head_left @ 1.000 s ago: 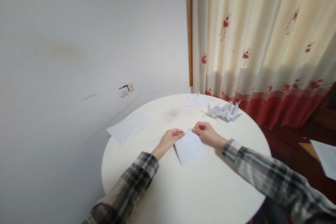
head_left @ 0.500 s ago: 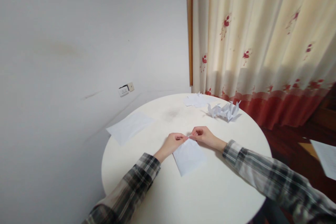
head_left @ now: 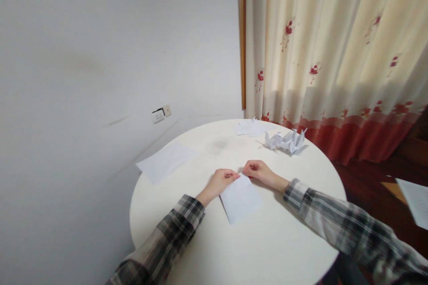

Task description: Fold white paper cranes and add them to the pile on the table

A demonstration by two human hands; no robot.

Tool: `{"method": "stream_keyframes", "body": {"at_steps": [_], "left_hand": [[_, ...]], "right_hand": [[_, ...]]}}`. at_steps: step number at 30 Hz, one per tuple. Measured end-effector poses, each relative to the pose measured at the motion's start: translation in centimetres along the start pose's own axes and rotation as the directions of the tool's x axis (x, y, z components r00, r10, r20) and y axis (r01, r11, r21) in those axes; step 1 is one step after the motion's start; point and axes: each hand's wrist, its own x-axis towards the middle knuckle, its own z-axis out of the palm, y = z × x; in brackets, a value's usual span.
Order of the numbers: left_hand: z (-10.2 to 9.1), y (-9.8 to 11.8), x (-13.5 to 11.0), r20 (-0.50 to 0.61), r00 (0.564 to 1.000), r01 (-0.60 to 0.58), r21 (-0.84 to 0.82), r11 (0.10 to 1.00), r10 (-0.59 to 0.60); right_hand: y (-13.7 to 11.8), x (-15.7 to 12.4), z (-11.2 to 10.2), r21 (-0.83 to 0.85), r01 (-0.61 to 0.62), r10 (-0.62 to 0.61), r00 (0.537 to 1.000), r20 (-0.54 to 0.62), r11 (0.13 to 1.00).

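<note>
A folded white sheet of paper lies at an angle on the round white table. My left hand pinches its far corner from the left, thumb and fingers pressed together. From the right, my right hand has its fingertips closed at the same far corner, very near the left fingertips. The tip of the corner is partly hidden by the fingers. Both forearms rest low over the table in plaid sleeves.
Folded paper cranes stand in a cluster at the back right. Paper scraps lie at the far edge, and a larger white sheet lies at the left edge. A wall borders the left; a curtain hangs behind.
The two hands' fingertips have shifted very slightly at the paper's far corner. Otherwise the paper and the arms have stayed in place.
</note>
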Motion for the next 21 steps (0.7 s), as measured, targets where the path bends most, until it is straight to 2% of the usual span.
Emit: {"method": "stream_keyframes", "body": {"at_steps": [3, 7, 10, 15, 21], "left_hand": [[-0.1, -0.2, 0.4, -0.040, 0.998, 0.048, -0.066, 0.997, -0.050], [-0.6, -0.6, 0.8, -0.150, 0.987, 0.034, -0.142, 0.989, -0.055], [-0.9, -0.6, 0.9, -0.188, 0.973, 0.076, -0.287, 0.955, -0.134], [-1.1, 0.1, 0.6, -0.204, 0.954, 0.096, -0.481, 0.871, -0.218], [-1.3, 0.1, 0.5, -0.221, 0.952, 0.093, -0.453, 0.887, -0.213]], "right_hand": [[0.2, 0.2, -0.2, 0.020, 0.008, -0.007, 0.999, -0.048, 1.000], [0.8, 0.5, -0.7, 0.060, 0.044, -0.028, 0.971, -0.239, 0.997], [1.1, 0.7, -1.0, 0.088, 0.079, -0.046, 0.944, -0.327, 0.993], [0.9, 0.8, -1.0, 0.078, 0.114, -0.078, 0.930, -0.359, 0.990], [0.9, 1.0, -1.2, 0.047, 0.071, -0.052, 0.943, -0.328, 0.996]]}}
